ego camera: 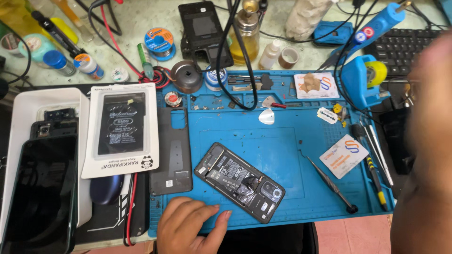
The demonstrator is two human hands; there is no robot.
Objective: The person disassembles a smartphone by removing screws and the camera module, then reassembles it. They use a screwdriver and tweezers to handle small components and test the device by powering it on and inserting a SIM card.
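An opened black smartphone [240,181] lies face down on the blue repair mat [282,141], its battery and boards exposed. My left hand [188,226] rests flat on the mat's front edge, fingers together, just left of the phone and holding nothing. My right hand [426,141] is a large blur raised at the right edge of the view; its fingers cannot be made out. The phone's dark back cover [171,150] lies on the mat's left side.
A packaged battery on white card [121,129] and a white tray [28,101] with phone parts sit left. A metal probe [329,183], screwdrivers [374,160], plastic cards [343,155], a pick [266,116], bottles, solder spool [160,42] and cables crowd the back and right.
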